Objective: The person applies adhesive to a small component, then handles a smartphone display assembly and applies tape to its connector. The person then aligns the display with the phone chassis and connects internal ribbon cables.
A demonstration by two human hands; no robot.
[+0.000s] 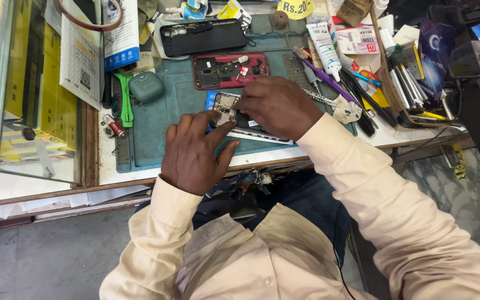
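An opened phone (pixel 226 108) with its circuit board exposed lies on a teal work mat (pixel 156 130) near the bench's front edge. My left hand (pixel 195 153) rests on the mat with its fingertips pressing on the phone's left end. Over the phone's middle, my right hand (pixel 279 105) is curled with fingertips pinched on the board; whether it holds a small tool is hidden. Behind them lie a red phone frame (pixel 229 70) with parts inside and a black phone back (pixel 204 36).
A green earbud case (pixel 146 87) and a green pry tool (pixel 125 100) sit at the mat's left. Tweezers, pens, a white tube (pixel 324 47) and screwdrivers crowd the right side. A glass counter (pixel 6 83) stands at left. Boxes and packets fill the back.
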